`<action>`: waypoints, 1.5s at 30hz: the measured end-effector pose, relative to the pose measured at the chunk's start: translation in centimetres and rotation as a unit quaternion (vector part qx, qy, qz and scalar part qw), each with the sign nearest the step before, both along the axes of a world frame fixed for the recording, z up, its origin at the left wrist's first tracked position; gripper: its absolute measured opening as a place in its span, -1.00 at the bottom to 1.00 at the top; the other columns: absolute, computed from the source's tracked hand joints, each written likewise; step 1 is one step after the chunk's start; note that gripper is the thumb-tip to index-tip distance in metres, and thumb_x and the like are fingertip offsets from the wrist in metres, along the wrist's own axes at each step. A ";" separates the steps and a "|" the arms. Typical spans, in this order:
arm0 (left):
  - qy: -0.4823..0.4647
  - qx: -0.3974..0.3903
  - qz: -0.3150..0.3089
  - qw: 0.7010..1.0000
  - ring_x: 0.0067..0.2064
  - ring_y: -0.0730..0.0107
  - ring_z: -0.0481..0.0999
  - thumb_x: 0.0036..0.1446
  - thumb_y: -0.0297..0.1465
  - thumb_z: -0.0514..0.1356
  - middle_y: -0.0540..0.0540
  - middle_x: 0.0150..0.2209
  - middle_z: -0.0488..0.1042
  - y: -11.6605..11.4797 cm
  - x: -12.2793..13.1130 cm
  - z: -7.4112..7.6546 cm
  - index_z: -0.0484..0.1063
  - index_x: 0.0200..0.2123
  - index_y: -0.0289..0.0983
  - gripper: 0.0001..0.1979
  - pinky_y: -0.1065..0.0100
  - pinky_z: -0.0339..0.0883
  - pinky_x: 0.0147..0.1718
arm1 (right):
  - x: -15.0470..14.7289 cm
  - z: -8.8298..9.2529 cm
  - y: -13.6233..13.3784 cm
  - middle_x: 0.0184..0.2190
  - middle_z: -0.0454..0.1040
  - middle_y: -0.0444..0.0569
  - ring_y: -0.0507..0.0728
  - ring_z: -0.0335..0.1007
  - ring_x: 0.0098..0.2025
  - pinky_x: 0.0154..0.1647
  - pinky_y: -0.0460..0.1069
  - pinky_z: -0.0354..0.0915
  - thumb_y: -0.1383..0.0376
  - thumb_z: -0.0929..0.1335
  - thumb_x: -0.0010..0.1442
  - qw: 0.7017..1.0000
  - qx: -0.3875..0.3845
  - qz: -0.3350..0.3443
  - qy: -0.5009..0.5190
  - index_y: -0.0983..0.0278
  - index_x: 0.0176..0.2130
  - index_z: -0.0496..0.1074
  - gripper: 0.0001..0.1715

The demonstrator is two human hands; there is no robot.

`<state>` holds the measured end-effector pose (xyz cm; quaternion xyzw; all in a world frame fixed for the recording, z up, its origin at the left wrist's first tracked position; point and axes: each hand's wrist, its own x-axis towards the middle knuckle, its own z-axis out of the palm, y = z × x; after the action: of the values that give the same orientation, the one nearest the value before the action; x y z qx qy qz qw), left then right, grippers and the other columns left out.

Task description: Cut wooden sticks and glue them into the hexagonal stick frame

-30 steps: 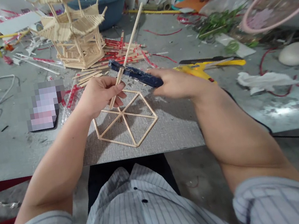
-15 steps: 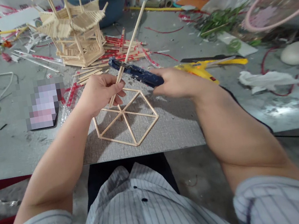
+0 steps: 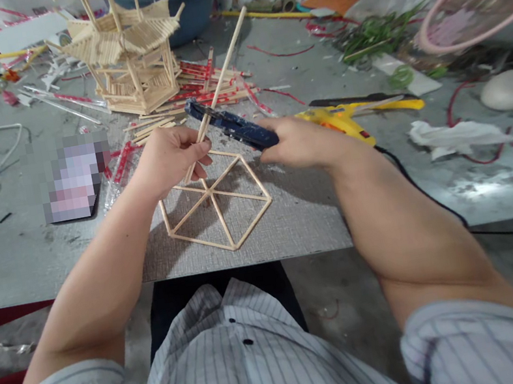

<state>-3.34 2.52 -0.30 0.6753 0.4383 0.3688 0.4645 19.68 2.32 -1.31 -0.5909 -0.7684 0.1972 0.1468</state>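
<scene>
My left hand (image 3: 174, 158) pinches thin wooden sticks (image 3: 227, 59), one longer stick rising up and right with a shorter one seemingly beside it. In my right hand (image 3: 294, 139) is a worn dark blue hand tool (image 3: 243, 130), its far end crossing the sticks just above my left fingers. Whether its jaws are closed on the wood, I cannot tell. Below both hands lies a flat hexagonal stick frame (image 3: 208, 192) with spokes meeting in the middle; my left hand hides part of its far left side.
A tiered stick pagoda (image 3: 129, 62) stands behind, by loose red-wrapped sticks (image 3: 212, 84). A phone (image 3: 73, 181) lies left. To the right are a yellow glue gun (image 3: 336, 121) with a black cord, crumpled tissue (image 3: 455, 135) and a white oval object (image 3: 511, 89). A blue basin (image 3: 197, 10) stands behind.
The sticks' upper end has dipped slightly down and left. Both hands and the blue tool have shifted only a little; the hexagonal frame stays put.
</scene>
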 end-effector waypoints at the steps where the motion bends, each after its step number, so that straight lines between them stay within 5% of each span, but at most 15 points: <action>1: 0.002 0.005 0.002 1.000 -0.67 0.60 0.43 0.08 -0.61 0.25 0.03 -0.62 0.49 0.0 0.0 -0.1 0.39 -0.46 -0.33 -0.87 0.63 0.27 -0.70 | 0.0 -0.1 0.0 -0.34 0.49 -0.05 0.19 0.40 -0.32 -0.38 0.04 0.27 0.35 0.35 -0.05 1.000 0.005 0.001 0.000 0.18 -0.18 0.46 -0.65; 12: 0.041 0.018 0.038 0.998 -0.63 0.56 0.45 0.13 -0.58 0.21 -0.01 -0.58 0.50 -0.1 0.5 0.0 0.40 -0.45 -0.34 -0.88 0.56 0.31 -0.67 | -0.6 1.0 -0.4 -0.42 0.45 -0.08 0.16 0.38 -0.38 -0.42 0.03 0.23 0.37 0.35 -0.07 0.999 -0.032 -0.033 -0.001 0.18 -0.29 0.39 -0.75; 22: 0.049 0.013 0.036 0.998 -0.61 0.51 0.46 0.11 -0.57 0.25 -0.02 -0.57 0.50 0.0 0.2 -0.3 0.42 -0.38 -0.35 -0.94 0.43 0.45 -0.51 | 0.0 0.4 -0.2 -0.43 0.44 -0.07 0.19 0.38 -0.36 -0.43 0.03 0.23 0.33 0.36 -0.05 1.000 -0.014 -0.007 -0.005 0.17 -0.20 0.45 -0.67; 35: 0.076 0.054 0.037 0.995 -0.66 0.57 0.43 0.09 -0.55 0.24 0.01 -0.60 0.50 0.2 0.1 -0.4 0.41 -0.47 -0.32 -0.89 0.58 0.27 -0.69 | -0.7 0.8 -0.4 -0.37 0.46 -0.03 0.20 0.38 -0.33 -0.38 0.04 0.20 0.34 0.35 -0.04 0.998 -0.006 -0.031 -0.057 0.16 -0.24 0.42 -0.72; 45: 0.142 0.032 0.053 0.988 -0.62 0.60 0.44 0.13 -0.50 0.20 0.00 -0.56 0.50 -0.5 0.3 0.6 0.42 -0.43 -0.35 -0.91 0.60 0.30 -0.61 | -1.0 0.8 -0.5 -0.32 0.47 -0.02 0.21 0.41 -0.27 -0.31 0.03 0.21 0.39 0.35 -0.03 0.997 -0.011 -0.030 -0.066 0.20 -0.17 0.42 -0.65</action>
<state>-3.00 2.05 0.32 0.7116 0.5227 0.3069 0.3552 18.71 1.85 -0.51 -0.6269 -0.7562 0.1614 0.0952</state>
